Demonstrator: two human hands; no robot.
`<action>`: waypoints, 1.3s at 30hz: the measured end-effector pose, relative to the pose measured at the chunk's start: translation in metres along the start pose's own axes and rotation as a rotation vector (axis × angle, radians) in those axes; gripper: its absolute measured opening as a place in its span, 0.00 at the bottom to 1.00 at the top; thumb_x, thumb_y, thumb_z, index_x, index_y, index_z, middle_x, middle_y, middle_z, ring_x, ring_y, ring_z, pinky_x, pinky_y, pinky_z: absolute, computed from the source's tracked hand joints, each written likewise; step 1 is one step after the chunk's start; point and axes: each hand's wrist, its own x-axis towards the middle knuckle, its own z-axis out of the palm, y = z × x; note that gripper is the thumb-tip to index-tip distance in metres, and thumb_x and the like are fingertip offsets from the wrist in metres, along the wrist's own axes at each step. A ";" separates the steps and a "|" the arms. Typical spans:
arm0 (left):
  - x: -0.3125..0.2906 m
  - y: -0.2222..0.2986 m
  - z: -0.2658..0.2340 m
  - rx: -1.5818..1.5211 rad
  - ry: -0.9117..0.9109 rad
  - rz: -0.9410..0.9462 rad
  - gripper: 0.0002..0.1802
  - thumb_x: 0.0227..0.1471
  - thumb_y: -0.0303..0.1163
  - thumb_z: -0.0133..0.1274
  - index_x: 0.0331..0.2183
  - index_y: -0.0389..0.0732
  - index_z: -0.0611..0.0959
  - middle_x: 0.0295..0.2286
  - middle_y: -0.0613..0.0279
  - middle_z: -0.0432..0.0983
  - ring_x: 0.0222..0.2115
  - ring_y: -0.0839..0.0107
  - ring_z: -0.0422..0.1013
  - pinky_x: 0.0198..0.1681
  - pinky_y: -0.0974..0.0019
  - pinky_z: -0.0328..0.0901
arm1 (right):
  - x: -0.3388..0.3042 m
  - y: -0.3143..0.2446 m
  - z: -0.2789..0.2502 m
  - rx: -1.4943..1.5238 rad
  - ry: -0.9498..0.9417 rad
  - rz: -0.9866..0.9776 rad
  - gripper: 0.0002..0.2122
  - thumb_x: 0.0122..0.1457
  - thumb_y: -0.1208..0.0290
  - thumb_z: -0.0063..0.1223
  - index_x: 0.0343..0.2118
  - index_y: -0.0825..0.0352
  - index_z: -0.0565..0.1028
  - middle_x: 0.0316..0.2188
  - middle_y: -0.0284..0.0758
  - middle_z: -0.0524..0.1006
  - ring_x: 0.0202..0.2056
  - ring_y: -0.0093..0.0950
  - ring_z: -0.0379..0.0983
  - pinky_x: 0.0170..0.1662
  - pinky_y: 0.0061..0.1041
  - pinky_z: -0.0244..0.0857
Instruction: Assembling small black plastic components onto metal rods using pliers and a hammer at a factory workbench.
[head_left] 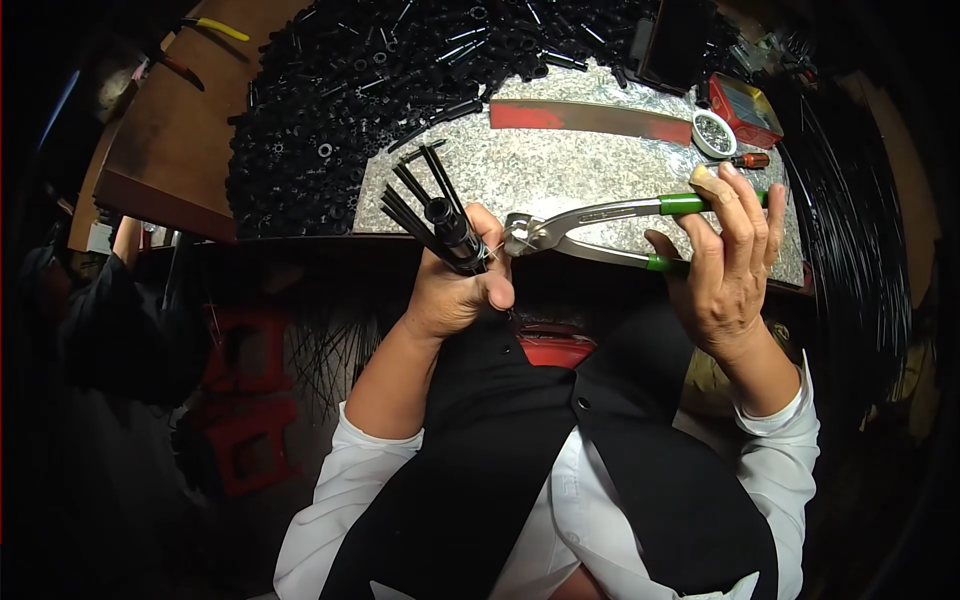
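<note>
My left hand [447, 288] is wrapped round a black tubular part [452, 230] with several thin black ribs fanning out from it toward the upper left. In my right hand [732, 255] is a pair of pincers [600, 213] with green grips; fingers rest over the upper grip, and the lower one runs by the palm. The metal jaws meet the black part beside my left fingers, where a fine wire shows. Whether the jaws are closed on that wire is too small to tell. Both hands are just off the table's near edge.
A large heap of black tubular parts [340, 130] covers the table's left and back. Farther right lie a curved red and grey strip [590, 121], a white bowl [714, 154] of small metal pieces, a red box [772, 128] and a screwdriver [750, 160]. Long black rods [845, 230] stand at right.
</note>
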 end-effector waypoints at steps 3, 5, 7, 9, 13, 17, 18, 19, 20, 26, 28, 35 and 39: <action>0.000 -0.005 -0.004 0.053 0.038 -0.006 0.32 0.26 0.48 0.71 0.25 0.43 0.67 0.19 0.76 0.61 0.20 0.84 0.57 0.22 0.78 0.53 | -0.001 -0.002 0.002 -0.030 0.021 -0.030 0.15 0.50 0.65 0.61 0.37 0.64 0.70 0.47 0.40 0.70 0.52 0.39 0.66 0.60 0.47 0.49; -0.001 -0.007 -0.005 0.090 0.057 0.011 0.31 0.26 0.48 0.71 0.24 0.44 0.67 0.20 0.76 0.60 0.21 0.84 0.56 0.23 0.78 0.52 | -0.002 -0.003 0.002 -0.028 0.006 -0.035 0.15 0.50 0.63 0.61 0.36 0.63 0.70 0.47 0.39 0.70 0.51 0.39 0.66 0.59 0.47 0.50; -0.002 -0.006 -0.004 0.123 0.098 0.000 0.31 0.26 0.48 0.71 0.24 0.44 0.67 0.21 0.77 0.58 0.22 0.84 0.54 0.24 0.78 0.50 | -0.002 -0.004 0.002 -0.016 0.004 -0.034 0.15 0.50 0.63 0.61 0.35 0.64 0.70 0.46 0.40 0.70 0.50 0.39 0.67 0.58 0.46 0.51; -0.002 -0.013 -0.012 0.183 0.104 0.044 0.32 0.28 0.48 0.70 0.26 0.43 0.67 0.22 0.72 0.65 0.19 0.83 0.58 0.21 0.78 0.53 | -0.001 -0.005 0.001 -0.004 0.002 -0.033 0.15 0.49 0.62 0.61 0.35 0.64 0.70 0.46 0.40 0.70 0.49 0.39 0.67 0.58 0.46 0.52; 0.001 -0.014 -0.010 0.206 0.106 0.068 0.33 0.28 0.49 0.69 0.29 0.41 0.67 0.24 0.65 0.72 0.17 0.82 0.63 0.18 0.78 0.56 | 0.000 -0.004 0.001 -0.002 -0.001 -0.037 0.15 0.49 0.62 0.62 0.33 0.64 0.69 0.44 0.42 0.71 0.48 0.39 0.67 0.56 0.44 0.53; 0.002 -0.012 -0.007 0.174 0.115 0.060 0.32 0.29 0.49 0.69 0.29 0.41 0.67 0.23 0.65 0.72 0.17 0.81 0.64 0.18 0.78 0.57 | 0.001 -0.003 0.001 0.016 -0.016 -0.062 0.15 0.49 0.62 0.62 0.30 0.63 0.68 0.40 0.40 0.72 0.44 0.37 0.69 0.51 0.41 0.57; 0.002 -0.014 -0.011 0.205 0.115 0.058 0.30 0.31 0.47 0.69 0.26 0.42 0.67 0.23 0.71 0.66 0.20 0.83 0.60 0.22 0.78 0.56 | 0.001 -0.003 0.001 0.018 -0.015 -0.063 0.15 0.49 0.62 0.62 0.30 0.63 0.68 0.40 0.40 0.72 0.44 0.37 0.69 0.51 0.41 0.57; 0.002 -0.014 -0.012 0.234 0.115 0.054 0.27 0.33 0.45 0.69 0.24 0.44 0.67 0.22 0.76 0.59 0.23 0.85 0.57 0.26 0.78 0.55 | 0.000 -0.003 0.002 0.006 0.007 -0.076 0.15 0.48 0.62 0.63 0.29 0.63 0.67 0.38 0.39 0.72 0.42 0.36 0.69 0.48 0.38 0.57; 0.001 -0.012 -0.012 0.234 0.115 0.052 0.27 0.33 0.45 0.69 0.24 0.44 0.67 0.22 0.76 0.59 0.23 0.85 0.57 0.26 0.78 0.55 | 0.000 -0.003 0.002 -0.005 0.030 -0.089 0.15 0.48 0.62 0.63 0.28 0.63 0.67 0.37 0.38 0.72 0.40 0.35 0.69 0.45 0.36 0.58; 0.002 -0.012 -0.006 0.150 0.185 0.034 0.29 0.30 0.46 0.70 0.24 0.43 0.68 0.23 0.73 0.61 0.22 0.82 0.58 0.26 0.76 0.56 | 0.002 -0.001 -0.003 0.053 0.000 -0.099 0.15 0.45 0.64 0.64 0.22 0.64 0.66 0.31 0.37 0.73 0.33 0.34 0.69 0.37 0.32 0.59; 0.000 -0.011 -0.010 0.260 0.214 0.105 0.31 0.26 0.44 0.73 0.26 0.41 0.68 0.23 0.72 0.63 0.21 0.81 0.60 0.26 0.76 0.58 | 0.000 0.000 -0.005 0.139 -0.094 -0.080 0.13 0.46 0.65 0.60 0.21 0.64 0.66 0.31 0.36 0.72 0.32 0.33 0.68 0.35 0.30 0.59; -0.011 -0.010 -0.011 0.113 0.078 0.161 0.35 0.21 0.52 0.68 0.29 0.40 0.72 0.24 0.67 0.69 0.22 0.81 0.66 0.25 0.78 0.62 | -0.019 0.007 -0.009 0.858 -0.497 0.103 0.16 0.37 0.74 0.67 0.23 0.67 0.66 0.25 0.38 0.70 0.26 0.35 0.66 0.29 0.30 0.61; -0.009 -0.014 -0.013 0.169 -0.038 0.181 0.37 0.22 0.53 0.68 0.32 0.36 0.75 0.23 0.69 0.69 0.20 0.83 0.65 0.22 0.79 0.59 | -0.027 0.004 -0.010 1.479 -1.094 0.573 0.14 0.49 0.69 0.64 0.23 0.67 0.67 0.16 0.35 0.72 0.18 0.25 0.70 0.21 0.22 0.62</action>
